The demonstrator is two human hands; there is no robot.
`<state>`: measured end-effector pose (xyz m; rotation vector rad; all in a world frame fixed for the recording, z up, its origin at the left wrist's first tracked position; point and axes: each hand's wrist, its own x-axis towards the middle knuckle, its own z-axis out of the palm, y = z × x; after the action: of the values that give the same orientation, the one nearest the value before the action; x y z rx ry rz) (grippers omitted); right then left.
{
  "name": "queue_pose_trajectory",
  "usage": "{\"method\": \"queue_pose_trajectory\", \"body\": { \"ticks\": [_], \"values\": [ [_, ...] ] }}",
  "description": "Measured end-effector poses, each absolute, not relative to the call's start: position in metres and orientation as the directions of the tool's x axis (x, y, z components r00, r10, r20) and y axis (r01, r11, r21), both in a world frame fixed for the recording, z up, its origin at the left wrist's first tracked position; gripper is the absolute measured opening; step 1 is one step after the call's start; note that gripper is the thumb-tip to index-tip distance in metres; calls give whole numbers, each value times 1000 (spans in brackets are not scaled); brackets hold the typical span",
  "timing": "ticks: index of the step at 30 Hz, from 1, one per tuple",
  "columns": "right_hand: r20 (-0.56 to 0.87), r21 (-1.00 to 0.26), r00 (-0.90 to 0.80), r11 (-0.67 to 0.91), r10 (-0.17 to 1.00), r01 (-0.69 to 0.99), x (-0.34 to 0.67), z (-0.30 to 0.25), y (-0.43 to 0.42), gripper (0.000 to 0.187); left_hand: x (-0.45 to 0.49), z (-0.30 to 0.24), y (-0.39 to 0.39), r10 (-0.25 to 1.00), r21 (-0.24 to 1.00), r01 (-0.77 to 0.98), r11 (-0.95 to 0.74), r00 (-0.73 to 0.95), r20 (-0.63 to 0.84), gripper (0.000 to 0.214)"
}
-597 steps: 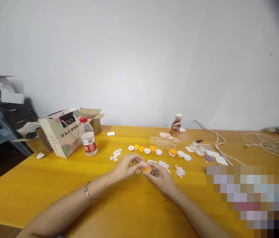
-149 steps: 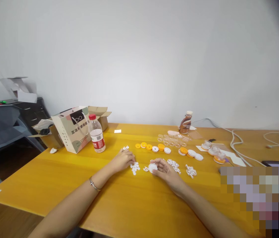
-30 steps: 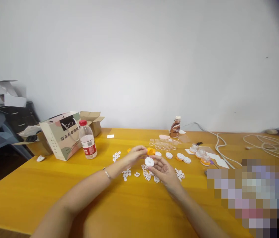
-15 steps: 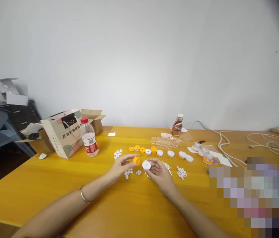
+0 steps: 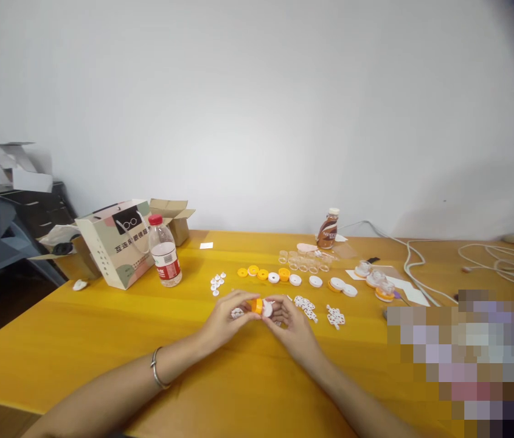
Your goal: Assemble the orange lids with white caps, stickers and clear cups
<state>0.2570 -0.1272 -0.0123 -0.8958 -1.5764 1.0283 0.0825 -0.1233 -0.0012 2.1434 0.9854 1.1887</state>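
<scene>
My left hand (image 5: pixel 230 317) pinches a round orange plastic cap (image 5: pixel 257 306) between thumb and fingers. Against it, face to face, is a round white plastic cap (image 5: pixel 267 309) gripped by my right hand (image 5: pixel 294 324). The two pieces appear to touch; whether they are joined I cannot tell. Behind them runs a row of orange and white discs (image 5: pixel 284 275). White lattice-like pieces (image 5: pixel 305 304) lie just beyond my right hand, and small white parts (image 5: pixel 215 284) are beyond my left. Some small white pieces are partly hidden behind my fingers.
Clear plastic cups (image 5: pixel 302 263) stand behind the disc row, with clear-topped orange and white assemblies (image 5: pixel 378 281) to the right. A water bottle (image 5: pixel 165 255) and a paper bag (image 5: pixel 117 246) stand at left. A brown bottle (image 5: pixel 328 230) and white cables (image 5: pixel 414 274) lie toward the back.
The two caps were apart and now meet. My left hand has moved right and slightly down, turning the orange cap toward the white one; my right hand has shifted little.
</scene>
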Motion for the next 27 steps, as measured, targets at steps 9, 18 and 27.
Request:
{"method": "queue_pose_trajectory", "body": {
  "ticks": [9, 18, 27],
  "values": [
    [369, -911, -259, 403, 893, 90, 257, -15, -130, 24, 84, 0, -127, 799, 699, 392, -598, 360, 482, 33],
    [469, -822, -270, 527, 841, 214, 259, -16, -137, 21, 87, -1, -130, 853, 759, 393, -519, 298, 429, 29],
    [598, -624, -358, 696, 718, 355, 260, -17, -142, 18, 86, -3, -134, 877, 796, 374, -476, 266, 399, 26]
  ]
}}
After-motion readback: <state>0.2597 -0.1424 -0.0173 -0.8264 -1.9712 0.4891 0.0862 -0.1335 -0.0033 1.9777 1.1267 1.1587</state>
